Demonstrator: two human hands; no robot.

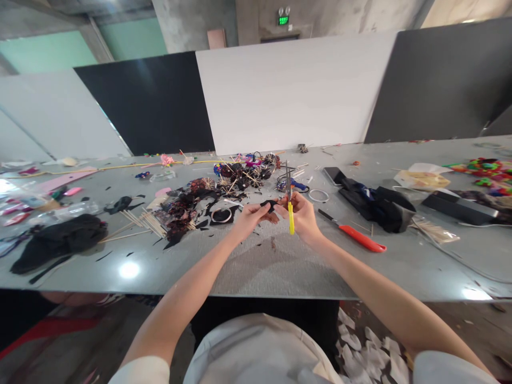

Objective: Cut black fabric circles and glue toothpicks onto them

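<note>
Between my two hands, above the grey table, is a small piece of black cloth (269, 204). My left hand (254, 216) pinches its left side, fingers closed. My right hand (301, 216) is wrapped round a pair of scissors (291, 217) with yellow handles, blades pointing up and away from me. Fingers of the right hand also reach toward the cloth; whether they touch it I cannot tell. Just left of my hands a pale ring (221, 215) lies on black scraps. Beyond them sits a heap of dark fabric bundles with thin sticks (240, 178).
To the right lies a red-handled knife (362, 238), with a white ring (319, 196) behind it and a black cloth item (374, 205) farther right. Wooden sticks (146, 221) and a large black cloth (64, 240) are at left. A white panel (300, 96) stands along the back.
</note>
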